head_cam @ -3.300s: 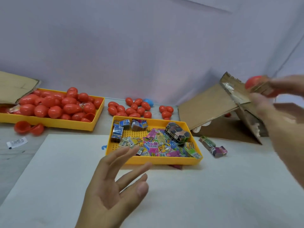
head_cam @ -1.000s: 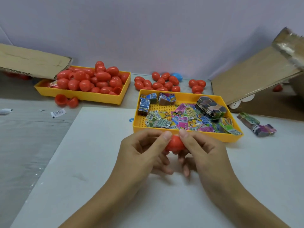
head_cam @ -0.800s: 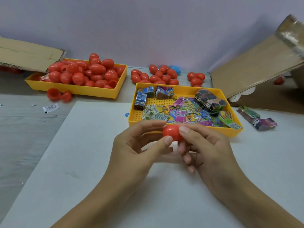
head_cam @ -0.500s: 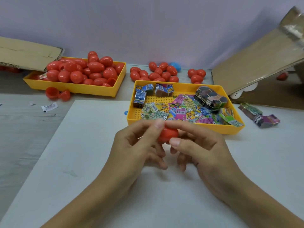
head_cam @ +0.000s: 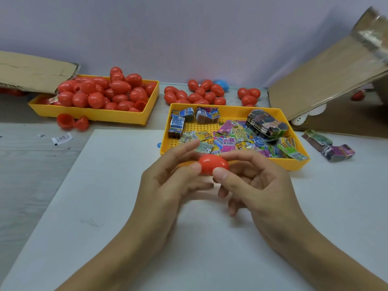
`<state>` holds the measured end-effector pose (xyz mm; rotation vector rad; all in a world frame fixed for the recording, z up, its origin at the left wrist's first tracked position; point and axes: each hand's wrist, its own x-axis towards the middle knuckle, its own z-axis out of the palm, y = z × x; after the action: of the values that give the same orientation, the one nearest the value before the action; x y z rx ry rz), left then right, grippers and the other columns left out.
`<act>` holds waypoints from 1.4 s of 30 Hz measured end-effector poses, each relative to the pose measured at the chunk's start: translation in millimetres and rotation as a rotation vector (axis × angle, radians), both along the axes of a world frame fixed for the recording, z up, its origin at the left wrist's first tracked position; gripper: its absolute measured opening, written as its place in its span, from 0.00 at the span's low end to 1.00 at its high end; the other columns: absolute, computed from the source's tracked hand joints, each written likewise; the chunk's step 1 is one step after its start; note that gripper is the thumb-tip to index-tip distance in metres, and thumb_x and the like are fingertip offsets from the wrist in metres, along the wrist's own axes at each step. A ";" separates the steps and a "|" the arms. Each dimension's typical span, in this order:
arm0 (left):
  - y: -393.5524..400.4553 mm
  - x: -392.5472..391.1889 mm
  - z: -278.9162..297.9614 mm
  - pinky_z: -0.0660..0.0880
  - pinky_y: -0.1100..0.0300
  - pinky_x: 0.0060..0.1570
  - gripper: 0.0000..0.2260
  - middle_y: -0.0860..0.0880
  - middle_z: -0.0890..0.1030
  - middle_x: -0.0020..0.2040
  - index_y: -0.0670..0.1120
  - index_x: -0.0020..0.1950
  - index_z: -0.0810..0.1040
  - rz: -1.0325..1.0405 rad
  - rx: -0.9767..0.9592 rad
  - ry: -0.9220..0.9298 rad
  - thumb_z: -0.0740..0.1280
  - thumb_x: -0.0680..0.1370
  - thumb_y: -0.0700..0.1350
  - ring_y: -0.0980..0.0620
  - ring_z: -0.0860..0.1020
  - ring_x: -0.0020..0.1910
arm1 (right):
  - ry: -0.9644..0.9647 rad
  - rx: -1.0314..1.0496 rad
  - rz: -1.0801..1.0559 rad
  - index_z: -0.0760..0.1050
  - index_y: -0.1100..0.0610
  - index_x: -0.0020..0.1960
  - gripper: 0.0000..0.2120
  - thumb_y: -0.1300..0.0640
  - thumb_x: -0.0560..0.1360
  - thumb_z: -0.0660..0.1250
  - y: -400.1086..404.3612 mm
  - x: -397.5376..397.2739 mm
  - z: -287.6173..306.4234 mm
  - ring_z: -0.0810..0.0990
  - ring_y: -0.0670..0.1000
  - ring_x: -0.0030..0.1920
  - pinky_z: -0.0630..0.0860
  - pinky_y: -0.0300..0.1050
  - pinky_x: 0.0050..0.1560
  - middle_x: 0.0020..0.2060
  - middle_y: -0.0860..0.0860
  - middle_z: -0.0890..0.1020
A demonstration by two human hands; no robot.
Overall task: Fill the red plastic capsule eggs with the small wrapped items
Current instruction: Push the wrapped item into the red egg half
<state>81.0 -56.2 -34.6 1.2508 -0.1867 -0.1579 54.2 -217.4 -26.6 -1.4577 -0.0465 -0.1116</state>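
Egg (head_cam: pixel 213 167), closed, at frame centre, pinched end to end by left hand (head_cam: pixel 168 185) and right hand (head_cam: pixel 255 183), thumbs and forefingers clamped on its shell. To open cleanly, pull both halves straight apart at the seam. Wrapped items (head_cam: pixel 228 139) lie in tray (head_cam: pixel 294 164) just above.

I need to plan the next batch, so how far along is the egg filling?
Possibly done: loose closed red eggs lie behind the item tray, though their contents cannot be seen. In hand: the left hand and right hand hold one closed red egg in a shared grip. Left: the egg tray is heaped, an opened egg lies beside it, and many wrapped items remain.
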 end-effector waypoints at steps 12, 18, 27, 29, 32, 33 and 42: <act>-0.7 -2.0 -3.0 0.79 0.63 0.48 0.16 0.45 0.85 0.50 0.50 0.52 0.84 0.002 0.068 -0.195 0.77 0.66 0.39 0.49 0.84 0.50 | 0.106 -0.018 -0.039 0.80 0.51 0.45 0.16 0.39 0.69 0.70 1.0 2.2 4.2 0.75 0.51 0.23 0.68 0.39 0.19 0.29 0.52 0.79; -1.1 -2.1 -5.9 0.81 0.55 0.48 0.21 0.46 0.83 0.53 0.52 0.56 0.82 -0.002 0.095 -0.205 0.67 0.70 0.31 0.48 0.83 0.52 | 0.016 0.008 -0.017 0.83 0.56 0.47 0.11 0.52 0.68 0.75 1.6 -2.7 3.1 0.80 0.51 0.27 0.73 0.40 0.22 0.33 0.57 0.84; -1.4 -0.1 -5.7 0.82 0.50 0.41 0.13 0.40 0.85 0.48 0.46 0.52 0.84 -0.021 0.028 -0.053 0.73 0.71 0.51 0.40 0.85 0.41 | -0.040 -0.056 0.009 0.83 0.53 0.52 0.14 0.58 0.66 0.76 -0.5 -1.8 -2.5 0.80 0.50 0.35 0.74 0.43 0.24 0.41 0.53 0.84; -2.0 -1.1 -5.7 0.82 0.52 0.44 0.12 0.42 0.85 0.49 0.46 0.52 0.84 0.030 0.025 -0.096 0.73 0.71 0.50 0.41 0.86 0.46 | -0.076 -0.120 -0.043 0.83 0.50 0.54 0.17 0.57 0.66 0.77 -0.1 -1.6 -3.7 0.80 0.49 0.36 0.76 0.44 0.25 0.43 0.51 0.84; 0.7 1.1 3.3 0.81 0.56 0.42 0.09 0.42 0.86 0.48 0.48 0.49 0.85 0.181 -0.025 -0.181 0.72 0.72 0.49 0.46 0.85 0.42 | -0.266 -0.394 -0.192 0.80 0.48 0.57 0.17 0.53 0.69 0.75 -4.8 -0.9 -2.6 0.81 0.51 0.42 0.78 0.47 0.31 0.45 0.46 0.81; 3.5 3.2 6.9 0.81 0.57 0.42 0.07 0.42 0.86 0.48 0.48 0.48 0.85 0.243 -0.048 -0.206 0.71 0.73 0.49 0.46 0.84 0.40 | -0.349 -0.527 -0.237 0.80 0.50 0.58 0.15 0.53 0.71 0.74 -7.6 -0.1 -2.8 0.81 0.50 0.44 0.78 0.44 0.36 0.46 0.45 0.81; 21.4 15.8 13.6 0.80 0.57 0.38 0.06 0.47 0.86 0.46 0.49 0.46 0.82 0.510 -0.001 -0.231 0.69 0.77 0.51 0.47 0.82 0.37 | -0.179 -1.443 -0.103 0.65 0.46 0.75 0.36 0.29 0.73 0.56 15.6 14.4 4.6 0.53 0.56 0.77 0.50 0.58 0.73 0.75 0.51 0.64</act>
<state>96.8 -34.8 -21.0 1.2766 -0.0616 0.4282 68.6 -201.8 -22.0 -2.8886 -0.2316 -0.3324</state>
